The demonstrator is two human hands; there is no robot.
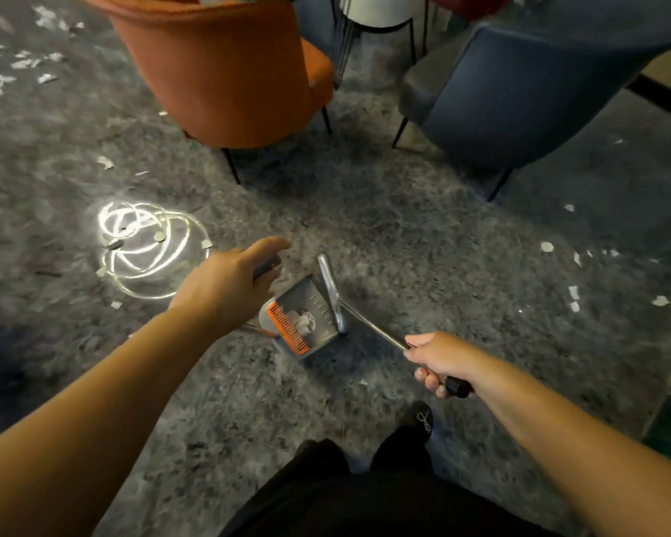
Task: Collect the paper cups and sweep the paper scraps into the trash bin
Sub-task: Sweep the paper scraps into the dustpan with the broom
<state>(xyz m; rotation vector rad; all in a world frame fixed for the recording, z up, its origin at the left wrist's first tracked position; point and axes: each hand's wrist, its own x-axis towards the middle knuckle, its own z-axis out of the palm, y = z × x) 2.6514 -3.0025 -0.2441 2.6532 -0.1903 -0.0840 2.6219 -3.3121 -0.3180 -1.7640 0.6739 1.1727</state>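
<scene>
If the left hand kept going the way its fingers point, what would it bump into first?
Probably the orange chair. The left hand points up and slightly right across bare grey carpet; nothing else shows in that line. Depth is hard to judge, so it might reach the carpet first.

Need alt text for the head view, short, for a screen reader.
A person's right hand grips a metal broom handle beside a grey dustpan holding paper scraps, while the left hand holds a dark handle above the pan. White paper scraps litter the grey carpet near an orange chair and a blue chair.
</scene>
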